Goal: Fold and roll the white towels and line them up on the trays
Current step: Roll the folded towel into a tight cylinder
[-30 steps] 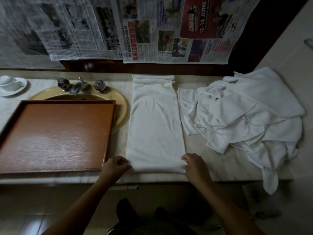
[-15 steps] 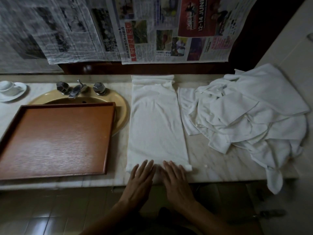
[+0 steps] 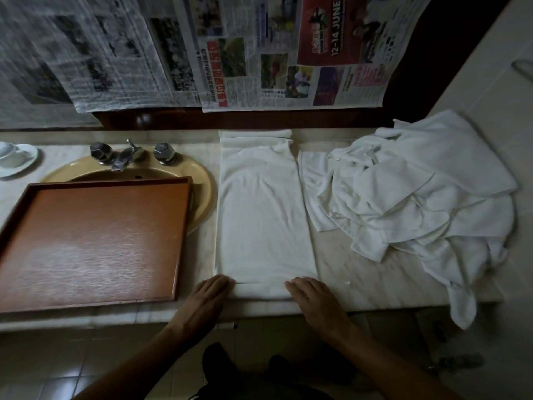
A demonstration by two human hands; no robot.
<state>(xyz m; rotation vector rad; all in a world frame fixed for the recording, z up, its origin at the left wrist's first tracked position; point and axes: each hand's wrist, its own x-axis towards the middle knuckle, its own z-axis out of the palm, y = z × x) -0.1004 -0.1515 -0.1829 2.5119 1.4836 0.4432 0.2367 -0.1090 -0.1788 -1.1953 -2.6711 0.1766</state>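
Both hands have moved apart, from the roll's middle to its ends. The left hand (image 3: 206, 295) and right hand (image 3: 310, 295) lie flat, fingers straight, on the rolled near edge of the towel (image 3: 262, 215), on the counter (image 3: 360, 284) beside the tray (image 3: 86, 241). If one palm pushes faster, the roll may go crooked.
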